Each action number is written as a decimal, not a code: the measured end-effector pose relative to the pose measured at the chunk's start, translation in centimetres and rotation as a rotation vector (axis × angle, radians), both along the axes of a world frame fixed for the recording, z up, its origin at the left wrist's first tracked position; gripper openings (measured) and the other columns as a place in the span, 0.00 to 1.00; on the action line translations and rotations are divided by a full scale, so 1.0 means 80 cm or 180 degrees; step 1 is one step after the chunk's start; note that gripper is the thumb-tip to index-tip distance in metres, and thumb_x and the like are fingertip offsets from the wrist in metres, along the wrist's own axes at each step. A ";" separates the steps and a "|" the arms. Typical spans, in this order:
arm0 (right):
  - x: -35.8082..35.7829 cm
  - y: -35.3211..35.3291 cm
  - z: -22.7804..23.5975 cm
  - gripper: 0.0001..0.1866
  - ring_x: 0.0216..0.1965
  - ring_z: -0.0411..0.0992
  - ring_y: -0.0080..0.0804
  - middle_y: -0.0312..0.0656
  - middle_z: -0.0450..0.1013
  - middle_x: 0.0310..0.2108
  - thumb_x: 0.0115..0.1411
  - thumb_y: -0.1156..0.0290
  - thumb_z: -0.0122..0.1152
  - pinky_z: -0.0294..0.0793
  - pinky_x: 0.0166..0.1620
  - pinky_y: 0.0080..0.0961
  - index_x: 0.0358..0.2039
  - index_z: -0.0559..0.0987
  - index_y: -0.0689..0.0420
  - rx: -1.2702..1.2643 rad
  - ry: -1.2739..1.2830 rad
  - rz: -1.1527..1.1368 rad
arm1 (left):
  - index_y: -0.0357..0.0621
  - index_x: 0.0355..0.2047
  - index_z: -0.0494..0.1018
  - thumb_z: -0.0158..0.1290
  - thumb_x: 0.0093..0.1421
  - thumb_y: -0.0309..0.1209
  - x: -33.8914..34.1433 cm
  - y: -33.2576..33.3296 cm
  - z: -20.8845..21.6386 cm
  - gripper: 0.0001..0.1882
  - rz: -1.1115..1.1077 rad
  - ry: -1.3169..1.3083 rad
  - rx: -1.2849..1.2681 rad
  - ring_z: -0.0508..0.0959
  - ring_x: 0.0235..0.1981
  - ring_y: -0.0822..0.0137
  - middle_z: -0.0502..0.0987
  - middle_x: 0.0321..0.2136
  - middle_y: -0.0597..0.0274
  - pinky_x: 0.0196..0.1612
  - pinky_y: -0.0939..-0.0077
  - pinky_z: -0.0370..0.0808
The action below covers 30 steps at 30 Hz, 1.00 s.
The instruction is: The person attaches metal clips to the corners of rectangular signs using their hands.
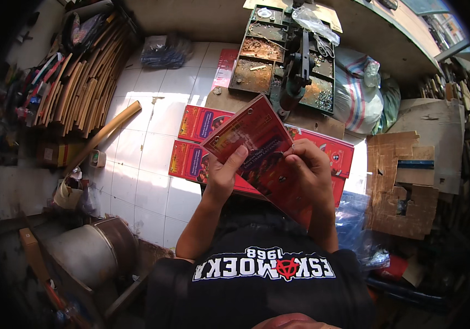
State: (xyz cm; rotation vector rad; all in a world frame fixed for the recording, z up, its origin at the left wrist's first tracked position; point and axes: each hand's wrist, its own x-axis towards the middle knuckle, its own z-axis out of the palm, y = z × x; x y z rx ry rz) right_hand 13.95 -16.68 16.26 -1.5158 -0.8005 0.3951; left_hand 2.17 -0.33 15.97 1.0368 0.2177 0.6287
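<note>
A stack of glossy red printed sheets (262, 137) with metal eyelets is held tilted in front of my chest. My left hand (227, 170) grips its left edge, thumb lying on top. At the right edge, my right hand (309, 164) pinches the sheets beside a small shiny metal ring or eyelet; its fingertips partly hide it. More red printed sheets (188, 159) lie below, to the left, and others (331, 156) to the right. Just beyond the held stack stands a dark hand press (295, 77) with a lever.
Compartment trays (251, 77) of small metal parts flank the press; scissors (324, 46) rest on the right one. White sacks (358, 90) and cut cardboard (399, 183) are at right. Left are stacked boards (76, 82), a cardboard tube (106, 131) and a metal drum (90, 252).
</note>
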 end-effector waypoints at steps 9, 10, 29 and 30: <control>0.003 -0.022 0.032 0.06 0.28 0.75 0.37 0.46 0.75 0.31 0.51 0.81 0.66 0.73 0.30 0.28 0.29 0.77 0.63 -0.0082 -0.2257 -0.1111 | 0.32 0.48 0.65 0.53 0.65 0.47 0.009 0.007 -0.031 0.27 -0.0293 0.0059 0.0328 0.74 0.41 0.71 0.73 0.35 0.60 0.46 0.77 0.71; 0.005 -0.028 0.034 0.07 0.27 0.76 0.39 0.47 0.75 0.31 0.50 0.80 0.67 0.74 0.29 0.29 0.29 0.77 0.63 -0.0081 -0.2436 -0.1016 | 0.29 0.55 0.59 0.53 0.65 0.44 0.008 0.013 -0.043 0.31 -0.0555 0.0072 0.0384 0.75 0.44 0.66 0.71 0.41 0.54 0.50 0.73 0.71; 0.031 -0.117 0.030 0.07 0.32 0.72 0.30 0.42 0.73 0.31 0.56 0.74 0.66 0.70 0.38 0.22 0.29 0.77 0.64 -0.0478 -0.1894 -0.1921 | 0.34 0.48 0.73 0.48 0.66 0.30 -0.030 -0.001 -0.087 0.15 -0.2934 0.1892 0.1613 0.80 0.39 0.68 0.79 0.37 0.55 0.43 0.75 0.75; 0.027 -0.124 0.028 0.08 0.34 0.70 0.27 0.40 0.72 0.31 0.58 0.72 0.65 0.69 0.40 0.20 0.29 0.77 0.64 -0.0412 -0.1707 -0.1901 | 0.33 0.45 0.75 0.48 0.66 0.33 -0.033 -0.005 -0.088 0.15 -0.3195 0.1755 0.2036 0.80 0.35 0.67 0.80 0.35 0.53 0.41 0.74 0.75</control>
